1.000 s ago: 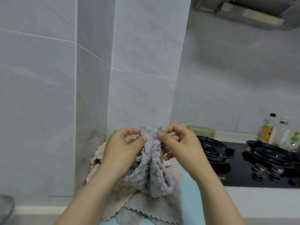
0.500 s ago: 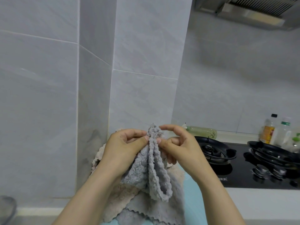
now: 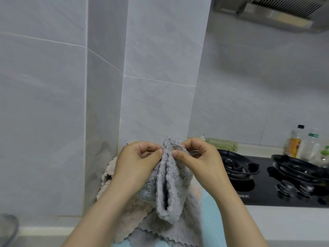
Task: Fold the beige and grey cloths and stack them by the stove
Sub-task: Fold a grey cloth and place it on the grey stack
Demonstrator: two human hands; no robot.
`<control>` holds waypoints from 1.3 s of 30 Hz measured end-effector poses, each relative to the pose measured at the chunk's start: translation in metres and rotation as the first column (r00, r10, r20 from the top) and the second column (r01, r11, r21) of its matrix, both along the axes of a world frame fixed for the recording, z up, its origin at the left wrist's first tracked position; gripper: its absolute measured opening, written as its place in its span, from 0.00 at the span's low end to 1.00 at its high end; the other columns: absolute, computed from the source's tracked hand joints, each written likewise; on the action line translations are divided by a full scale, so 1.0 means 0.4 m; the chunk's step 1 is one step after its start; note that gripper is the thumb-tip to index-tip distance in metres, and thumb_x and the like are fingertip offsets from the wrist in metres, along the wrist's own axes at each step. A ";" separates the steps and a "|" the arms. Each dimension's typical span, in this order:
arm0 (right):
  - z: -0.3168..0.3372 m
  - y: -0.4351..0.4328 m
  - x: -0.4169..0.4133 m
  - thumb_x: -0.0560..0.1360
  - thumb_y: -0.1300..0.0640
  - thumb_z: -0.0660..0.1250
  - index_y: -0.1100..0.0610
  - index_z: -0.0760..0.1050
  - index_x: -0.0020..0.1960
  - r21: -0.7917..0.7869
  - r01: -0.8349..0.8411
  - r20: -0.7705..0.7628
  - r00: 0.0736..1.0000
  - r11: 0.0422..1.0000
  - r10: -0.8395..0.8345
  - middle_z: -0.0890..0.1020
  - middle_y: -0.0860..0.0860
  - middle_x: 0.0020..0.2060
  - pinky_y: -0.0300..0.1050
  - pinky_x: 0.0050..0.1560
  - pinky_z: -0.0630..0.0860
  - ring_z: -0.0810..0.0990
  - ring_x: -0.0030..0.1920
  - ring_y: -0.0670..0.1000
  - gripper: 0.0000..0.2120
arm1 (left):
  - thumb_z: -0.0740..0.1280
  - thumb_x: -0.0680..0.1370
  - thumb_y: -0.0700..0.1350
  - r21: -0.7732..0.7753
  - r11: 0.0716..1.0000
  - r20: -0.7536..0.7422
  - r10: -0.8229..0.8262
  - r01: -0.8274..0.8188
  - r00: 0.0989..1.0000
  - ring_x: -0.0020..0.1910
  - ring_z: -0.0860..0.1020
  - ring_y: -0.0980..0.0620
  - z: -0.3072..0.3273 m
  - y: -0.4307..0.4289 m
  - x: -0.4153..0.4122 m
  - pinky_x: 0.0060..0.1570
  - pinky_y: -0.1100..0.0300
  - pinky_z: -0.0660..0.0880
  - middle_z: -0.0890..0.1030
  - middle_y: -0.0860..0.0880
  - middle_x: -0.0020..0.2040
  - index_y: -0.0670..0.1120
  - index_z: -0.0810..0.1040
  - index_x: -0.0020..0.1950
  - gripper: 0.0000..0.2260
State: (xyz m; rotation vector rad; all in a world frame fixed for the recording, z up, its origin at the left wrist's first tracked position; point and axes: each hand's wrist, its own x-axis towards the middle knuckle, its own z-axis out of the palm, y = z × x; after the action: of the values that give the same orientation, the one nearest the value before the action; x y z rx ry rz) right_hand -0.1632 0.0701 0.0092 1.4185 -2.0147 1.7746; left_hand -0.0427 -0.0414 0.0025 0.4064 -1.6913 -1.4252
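Observation:
A fluffy grey cloth hangs bunched in vertical folds in front of me. My left hand pinches its top edge from the left, and my right hand pinches the same edge from the right, thumbs nearly touching. Under it a heap of beige cloths and more grey cloth lies on the counter, partly on a light blue mat. The black gas stove sits to the right.
A tiled wall pillar rises straight behind the cloths. Bottles stand at the back right, and a greenish bottle lies along the wall behind the left burner. A range hood hangs top right. A glass bowl rim shows bottom left.
Both hands have kept their pinch on the grey cloth's top edge and drawn closer together. The cloth hangs in tighter folds than before.

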 end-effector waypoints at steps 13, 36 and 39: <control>-0.011 0.006 -0.012 0.72 0.43 0.72 0.54 0.78 0.40 0.059 -0.003 -0.010 1.000 0.998 0.003 0.80 0.56 0.33 0.50 0.35 0.72 0.75 0.33 0.52 0.14 | 0.71 0.73 0.39 -0.138 0.989 0.054 0.065 -0.057 0.996 0.37 0.77 0.58 -0.005 -0.018 -0.001 0.36 0.71 0.70 0.80 0.51 0.41 0.50 0.79 0.48 0.07; -0.034 -0.004 -0.004 0.77 0.43 0.63 0.52 0.79 0.60 -0.038 -0.308 0.698 0.673 0.951 0.246 0.85 0.51 0.53 0.49 0.57 0.79 0.84 0.54 0.50 0.18 | 0.58 0.80 0.42 -0.264 0.941 0.084 0.241 -0.212 0.967 0.23 0.65 0.59 -0.033 -0.026 -0.020 0.25 0.68 0.63 0.66 0.54 0.24 0.52 0.70 0.49 0.05; -0.005 0.013 -0.002 0.75 0.45 0.68 0.51 0.81 0.55 -0.106 -0.060 0.635 0.764 0.993 0.114 0.86 0.49 0.49 0.51 0.54 0.81 0.85 0.50 0.49 0.13 | 0.59 0.80 0.42 -0.249 0.948 0.100 0.228 -0.198 0.969 0.23 0.68 0.59 0.024 0.004 -0.028 0.25 0.70 0.65 0.67 0.54 0.22 0.50 0.67 0.54 0.05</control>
State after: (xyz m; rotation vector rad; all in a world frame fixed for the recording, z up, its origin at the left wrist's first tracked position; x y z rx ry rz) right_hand -0.1641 0.0752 0.0071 0.9567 -2.1268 2.6274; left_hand -0.0540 -0.0398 0.0122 0.5376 -1.8342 -1.0451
